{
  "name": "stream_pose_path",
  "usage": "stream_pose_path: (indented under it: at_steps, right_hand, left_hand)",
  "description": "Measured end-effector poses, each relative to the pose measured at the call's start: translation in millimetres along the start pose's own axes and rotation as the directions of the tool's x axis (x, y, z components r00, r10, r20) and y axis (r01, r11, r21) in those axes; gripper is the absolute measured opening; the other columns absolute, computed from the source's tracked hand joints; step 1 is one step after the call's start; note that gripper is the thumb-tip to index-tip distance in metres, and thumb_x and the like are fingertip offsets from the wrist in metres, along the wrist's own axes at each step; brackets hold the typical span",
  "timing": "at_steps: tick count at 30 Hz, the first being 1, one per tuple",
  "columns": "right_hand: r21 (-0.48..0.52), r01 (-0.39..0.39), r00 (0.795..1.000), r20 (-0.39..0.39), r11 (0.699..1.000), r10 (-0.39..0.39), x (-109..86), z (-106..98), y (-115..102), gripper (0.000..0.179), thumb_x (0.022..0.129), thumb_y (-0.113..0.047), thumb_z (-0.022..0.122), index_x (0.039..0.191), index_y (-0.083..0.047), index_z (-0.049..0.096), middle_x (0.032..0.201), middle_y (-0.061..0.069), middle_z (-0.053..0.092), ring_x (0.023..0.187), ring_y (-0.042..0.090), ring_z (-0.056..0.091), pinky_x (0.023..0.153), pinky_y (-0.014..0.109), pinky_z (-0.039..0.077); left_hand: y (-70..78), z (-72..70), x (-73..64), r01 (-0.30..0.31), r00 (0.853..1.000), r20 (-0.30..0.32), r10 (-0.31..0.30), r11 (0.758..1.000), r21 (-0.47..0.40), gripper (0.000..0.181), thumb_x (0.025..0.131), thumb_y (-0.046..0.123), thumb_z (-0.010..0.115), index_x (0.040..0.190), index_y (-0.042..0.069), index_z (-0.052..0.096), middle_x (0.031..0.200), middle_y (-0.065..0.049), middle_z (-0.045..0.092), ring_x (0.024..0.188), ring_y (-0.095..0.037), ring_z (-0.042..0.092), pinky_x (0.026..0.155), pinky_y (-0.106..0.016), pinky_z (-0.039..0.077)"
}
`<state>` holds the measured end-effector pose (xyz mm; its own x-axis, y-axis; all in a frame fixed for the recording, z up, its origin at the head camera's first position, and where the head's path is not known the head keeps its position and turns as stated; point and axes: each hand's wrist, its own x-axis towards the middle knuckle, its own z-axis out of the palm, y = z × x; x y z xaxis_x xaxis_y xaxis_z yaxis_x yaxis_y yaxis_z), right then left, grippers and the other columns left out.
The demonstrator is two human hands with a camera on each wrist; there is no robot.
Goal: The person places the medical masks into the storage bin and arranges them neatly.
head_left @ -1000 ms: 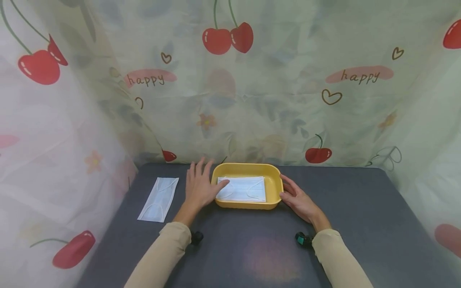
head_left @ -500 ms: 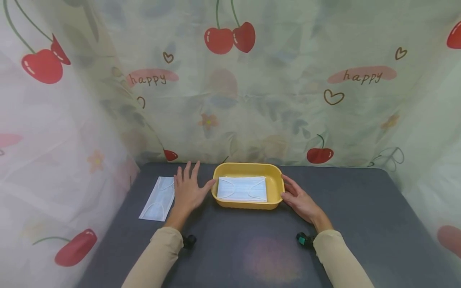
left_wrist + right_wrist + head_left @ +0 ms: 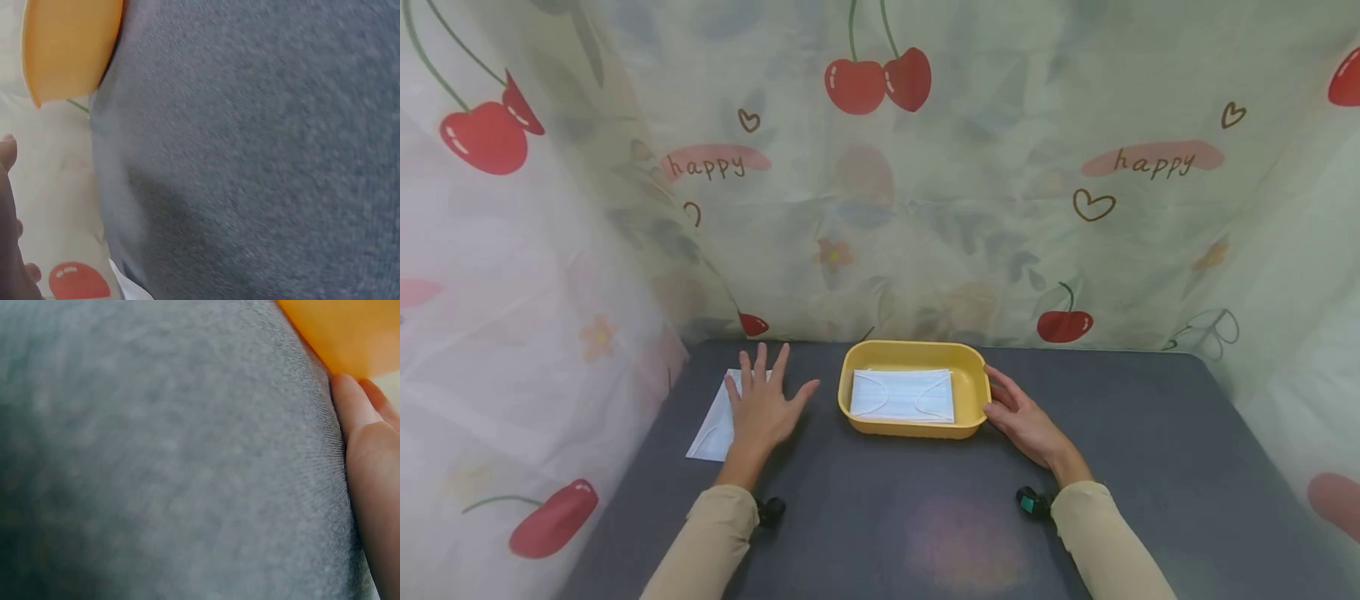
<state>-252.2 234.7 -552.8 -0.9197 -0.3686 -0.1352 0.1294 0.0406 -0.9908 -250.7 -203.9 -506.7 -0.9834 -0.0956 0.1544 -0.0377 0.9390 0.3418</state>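
Note:
My left hand [image 3: 765, 412] is over the flat face mask [image 3: 711, 437] on the left of the table, its fingers spread. It covers the mask's right part; whether it touches the mask cannot be told. In the left wrist view, only a white corner of the mask [image 3: 130, 289] shows, low down. My right hand [image 3: 1026, 421] rests its fingertips against the right end of a yellow tray [image 3: 917, 429]. The right wrist view shows these fingers [image 3: 353, 403] touching the tray's outer wall [image 3: 350, 337]. Inside the tray lies a light blue face mask [image 3: 902, 396], ear loops on top.
The dark grey table [image 3: 865, 517] carries the tray near its back edge. Behind it and at both sides hangs a pale curtain [image 3: 925, 242] printed with cherries. A band with a small black device [image 3: 1035, 502] is on the right wrist, and a similar device [image 3: 771, 511] on the left.
My left hand has moved left, away from the tray's left end and over the mask on the table. The right hand and the tray have stayed in place.

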Motion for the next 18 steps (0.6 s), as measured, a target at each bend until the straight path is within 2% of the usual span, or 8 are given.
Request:
stream_pose_path:
  at_steps: [6,13,18]
  right_hand:
    - [0.009,-0.003,1.0,-0.003,1.0,0.003,0.4,0.7,0.0,0.077,0.103,-0.022,0.061,0.163,-0.033,0.015,0.17,0.009,0.022,0.152,0.03,0.034,0.108,0.02,0.048]
    - [0.003,-0.017,1.0,-0.012,1.0,0.017,0.3,1.8,-0.6,0.077,0.102,-0.022,0.062,0.163,-0.033,0.016,0.17,0.009,0.023,0.15,0.029,0.036,0.109,0.023,0.048]
    - [0.003,-0.019,1.0,-0.018,1.0,0.019,-0.4,2.3,-1.1,0.077,0.102,-0.022,0.062,0.163,-0.033,0.016,0.17,0.009,0.023,0.151,0.031,0.035,0.11,0.024,0.048]
  left_hand:
    - [-14.3,2.7,-0.6,0.045,0.999,0.021,-0.045,0.999,-0.015,0.093,0.092,0.079,0.043,0.165,0.028,0.016,0.173,-0.016,0.006,0.159,-0.045,-0.009,0.12,-0.075,-0.004]
    - [-33.1,2.4,-3.3,0.099,0.993,0.067,-0.097,0.995,-0.031,0.09,0.094,0.074,0.045,0.165,0.027,0.015,0.173,-0.016,0.005,0.152,-0.058,-0.014,0.117,-0.079,-0.005]
    - [-44.3,0.4,-4.3,0.131,0.987,0.1,-0.13,0.991,-0.011,0.087,0.096,0.069,0.047,0.165,0.026,0.016,0.172,-0.018,0.009,0.15,-0.065,-0.004,0.115,-0.081,0.003]
